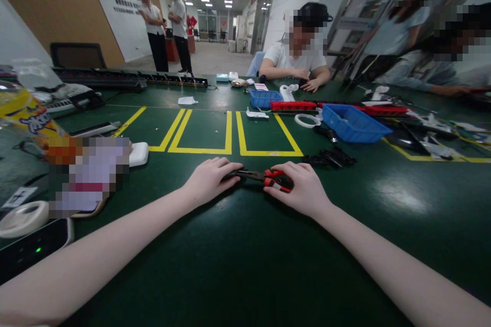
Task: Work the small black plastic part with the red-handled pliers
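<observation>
My right hand (305, 186) is closed around the red-and-black handles of a pair of needle-nose pliers (274, 182). The dark jaws of the pliers point left, to my left hand (210, 179). Between the thumb and fingers of that hand is a small black piece (232, 174), mostly hidden, and the plier tips meet or overlap it; I cannot tell whether they grip it. Both hands are low over the green tabletop (238, 245). Just beyond my right hand lies a pile of small black parts (332, 157).
Yellow tape outlines (199, 151) mark the table ahead. Blue bins (355, 125), a white tape ring (307, 120) and red strips (293, 106) lie to the right. On the left are a phone (92, 179), a white case (138, 154) and a drink bottle (34, 122). A person (295, 56) sits opposite.
</observation>
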### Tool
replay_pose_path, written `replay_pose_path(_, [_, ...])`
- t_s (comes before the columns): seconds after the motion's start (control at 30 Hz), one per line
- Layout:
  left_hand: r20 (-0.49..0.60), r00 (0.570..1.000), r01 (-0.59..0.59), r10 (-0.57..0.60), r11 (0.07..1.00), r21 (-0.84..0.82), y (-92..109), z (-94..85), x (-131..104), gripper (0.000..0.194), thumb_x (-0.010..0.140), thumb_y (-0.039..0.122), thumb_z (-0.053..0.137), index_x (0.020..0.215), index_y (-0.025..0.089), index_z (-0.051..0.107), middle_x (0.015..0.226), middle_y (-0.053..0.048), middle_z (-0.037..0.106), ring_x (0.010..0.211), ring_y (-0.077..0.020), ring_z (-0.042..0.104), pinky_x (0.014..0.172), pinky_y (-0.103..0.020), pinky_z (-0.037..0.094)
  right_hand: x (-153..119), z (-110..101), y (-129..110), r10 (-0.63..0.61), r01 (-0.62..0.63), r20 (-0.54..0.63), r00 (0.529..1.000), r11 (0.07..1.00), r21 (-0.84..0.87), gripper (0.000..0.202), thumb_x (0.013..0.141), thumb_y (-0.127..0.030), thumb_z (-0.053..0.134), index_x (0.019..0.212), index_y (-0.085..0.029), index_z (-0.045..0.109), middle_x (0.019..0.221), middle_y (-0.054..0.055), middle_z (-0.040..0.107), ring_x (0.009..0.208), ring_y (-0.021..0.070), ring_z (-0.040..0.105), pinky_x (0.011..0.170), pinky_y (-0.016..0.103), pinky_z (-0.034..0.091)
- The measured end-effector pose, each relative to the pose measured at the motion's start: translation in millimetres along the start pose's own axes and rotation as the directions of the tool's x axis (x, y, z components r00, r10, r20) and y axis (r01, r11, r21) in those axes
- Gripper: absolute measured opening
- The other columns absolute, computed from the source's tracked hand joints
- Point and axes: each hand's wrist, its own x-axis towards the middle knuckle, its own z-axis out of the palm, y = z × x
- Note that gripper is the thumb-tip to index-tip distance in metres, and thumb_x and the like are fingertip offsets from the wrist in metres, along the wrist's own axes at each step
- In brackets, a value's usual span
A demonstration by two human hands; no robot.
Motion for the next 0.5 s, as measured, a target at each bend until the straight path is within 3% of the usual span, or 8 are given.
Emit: replay_pose_path(0.5, [-0.032,0.999,-0.026,0.026,1.0,-0.014,0.9,-0.7,-0.4,0.034,0.097,0.032,0.055,0.13,0.023,0.056,0.107,-0.006,0.063,0.088,-0.0198,0.064,0.077,-0.035,0.053,0.8,-3.6,-5.2,-0.035,0.035,-0.006,0.999,0.999,0.008,0.042,0.081,-0.056,0.065,0.102,-0.019,0.064,0.097,0.008,0.072,0.084,0.0242,0.065,0.08,0.042,0.042])
